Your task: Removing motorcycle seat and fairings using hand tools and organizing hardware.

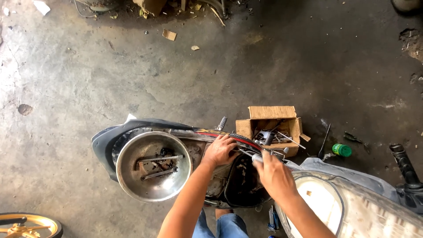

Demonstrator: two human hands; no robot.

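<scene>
I look down at a stripped scooter body (110, 136) on a concrete floor. My left hand (219, 150) rests on the frame's edge by a red and black strip, fingers curled over it. My right hand (274, 174) grips a slim metal tool (252, 155) whose tip points toward my left hand. Below both hands is a dark open cavity (241, 183) in the frame. A round metal bowl (128, 176) sits on the scooter's left part, with two long bolts and small dark parts in it.
A small open cardboard box (271, 112) of springs and metal parts stands just beyond my hands. A green-capped container (342, 150) and a screwdriver (324, 140) lie to the right. A pale seat or panel (352, 207) is at lower right, a gold wheel (26, 224) at lower left.
</scene>
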